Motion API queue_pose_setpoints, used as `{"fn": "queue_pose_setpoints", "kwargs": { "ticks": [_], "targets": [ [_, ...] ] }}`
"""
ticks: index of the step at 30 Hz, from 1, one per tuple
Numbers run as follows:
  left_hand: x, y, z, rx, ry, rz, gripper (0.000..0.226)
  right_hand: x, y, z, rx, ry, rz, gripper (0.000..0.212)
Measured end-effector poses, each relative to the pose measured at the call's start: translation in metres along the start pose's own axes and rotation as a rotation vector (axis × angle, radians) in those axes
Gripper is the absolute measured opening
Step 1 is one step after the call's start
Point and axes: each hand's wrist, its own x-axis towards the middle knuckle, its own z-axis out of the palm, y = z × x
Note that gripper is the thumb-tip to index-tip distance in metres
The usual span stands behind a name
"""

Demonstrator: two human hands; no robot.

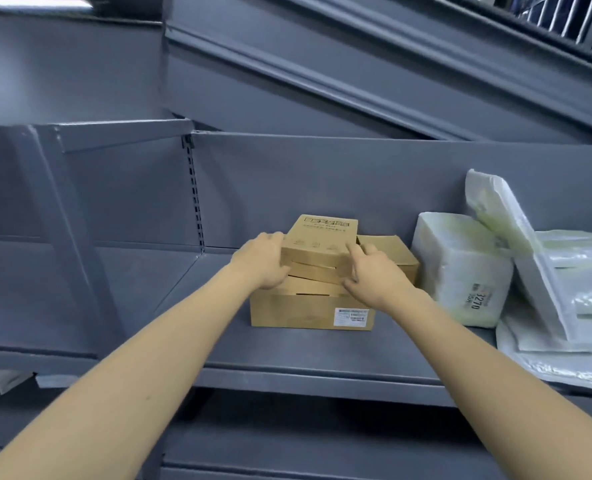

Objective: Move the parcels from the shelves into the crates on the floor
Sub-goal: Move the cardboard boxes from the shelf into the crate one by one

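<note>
Both hands clamp the small printed brown cardboard box (320, 242) from its sides — left hand (265, 259) with fingers curled over the left edge, right hand (374, 277) with fingers on the right edge, index finger up the front face. It sits tilted atop another flat brown carton (313, 271), which rests on a larger labelled cardboard box (308, 311) on the grey metal shelf (322, 355). Just right — a white plastic-wrapped parcel marked 3270 (461, 268), then stacked white poly mailer bags (564, 289).
</note>
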Motion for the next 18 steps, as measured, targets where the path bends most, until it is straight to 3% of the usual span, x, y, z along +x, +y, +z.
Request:
{"fn": "queue_pose_setpoints", "kwargs": {
  "ticks": [10,18],
  "targets": [
    [0.036,0.010,0.041,-0.118,-0.071,-0.055,0.072,0.042,0.018,0.036,0.223,-0.021,0.024,0.073],
    [-0.010,0.008,0.033,-0.392,0.171,-0.162,0.042,0.001,-0.005,0.036,0.438,0.111,0.006,0.065]
  ]
}}
